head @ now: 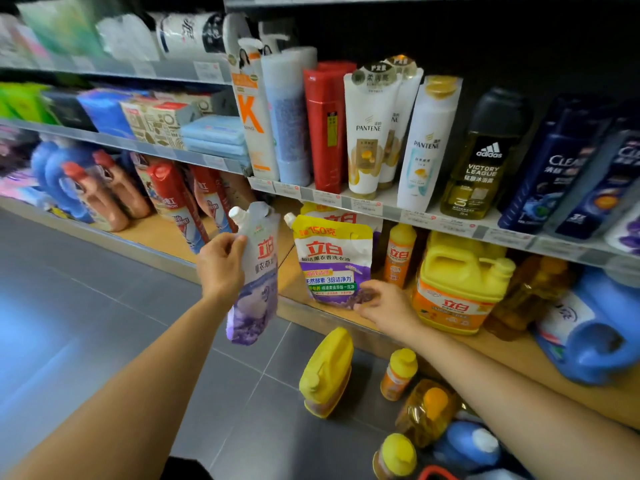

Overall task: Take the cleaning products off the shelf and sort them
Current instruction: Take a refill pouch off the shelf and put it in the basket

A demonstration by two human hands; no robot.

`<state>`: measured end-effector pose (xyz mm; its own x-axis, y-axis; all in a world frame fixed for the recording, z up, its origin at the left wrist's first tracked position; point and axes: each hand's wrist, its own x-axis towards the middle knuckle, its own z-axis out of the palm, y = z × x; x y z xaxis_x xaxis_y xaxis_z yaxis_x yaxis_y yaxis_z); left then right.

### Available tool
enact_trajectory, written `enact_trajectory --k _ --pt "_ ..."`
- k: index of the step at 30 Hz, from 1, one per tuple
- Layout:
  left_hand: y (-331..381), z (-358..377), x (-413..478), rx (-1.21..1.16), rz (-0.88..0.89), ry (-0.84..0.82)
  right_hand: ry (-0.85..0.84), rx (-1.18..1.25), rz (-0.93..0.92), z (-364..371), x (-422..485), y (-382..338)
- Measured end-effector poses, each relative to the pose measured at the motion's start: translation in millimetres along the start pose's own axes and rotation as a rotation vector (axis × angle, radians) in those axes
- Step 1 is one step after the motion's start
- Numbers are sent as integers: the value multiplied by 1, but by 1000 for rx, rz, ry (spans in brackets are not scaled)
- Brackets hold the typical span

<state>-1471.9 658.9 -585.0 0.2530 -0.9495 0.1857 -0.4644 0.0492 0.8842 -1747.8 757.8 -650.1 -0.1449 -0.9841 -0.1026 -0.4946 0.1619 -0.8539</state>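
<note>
Left hand (221,261): pinches the held pouch (258,278) near its top, just under the white spout. The pouch hangs with its long axis near vertical, clear of the shelf and over the floor (138,306).

Right hand (388,306): holds nothing. Fingers are loosely extended, with the tips at the lower right corner of the shelf pouch (334,261). Touching or just short: cannot tell.

Key relation: the shelf pouch lies ahead of my right hand, slightly left, and most of it is above the fingertips. It stands upright near the front edge of the bottom shelf (502,351), long axis vertical, spout at upper left, printed face toward me. The right hand is nearer, and the left is occupied.

Judgement: the bag is soft, so a grip at the low corner would likely fold it. A hold higher up the side looks safer.

Room: the yellow jug (460,289) stands just right of my hand, and the orange bottle (400,258) is behind it. There is bare board left of the pouch. The upper shelf rail sits close above the pouch, so I would draw it out toward me, not up.

Floor pile (398,374): bottles and jugs, below the right forearm.
</note>
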Motion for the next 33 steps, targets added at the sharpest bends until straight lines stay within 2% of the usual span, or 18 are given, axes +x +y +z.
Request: enact_trajectory --k 4,9,13,17,20,24,27,31,33 --pt "22 -43 -29 118 173 -179 35 -45 -156 -16 -25 -46" --pt "65 -68 -75 154 387 -354 191 -53 -443 -34 -69 -107" --pt "110 -60 -119 36 532 -524 128 -34 -445 -58 -107 -131" --pt "135 -44 -159 -87 532 -598 76 8 -353 -104 -151 -129" --pt "154 -30 -192 -134 546 -648 64 7 -375 -141 -185 -121" --pt "182 -18 -231 -106 594 -783 154 -42 -345 -175 -230 -108" --pt "202 -14 -254 -161 550 -883 148 -94 -345 -190 -260 -98" --pt "218 -15 -284 -367 475 -1062 105 -154 -353 -208 -291 -83" --pt "217 -8 -299 -442 413 -1093 98 -161 -355 -217 -304 -74"
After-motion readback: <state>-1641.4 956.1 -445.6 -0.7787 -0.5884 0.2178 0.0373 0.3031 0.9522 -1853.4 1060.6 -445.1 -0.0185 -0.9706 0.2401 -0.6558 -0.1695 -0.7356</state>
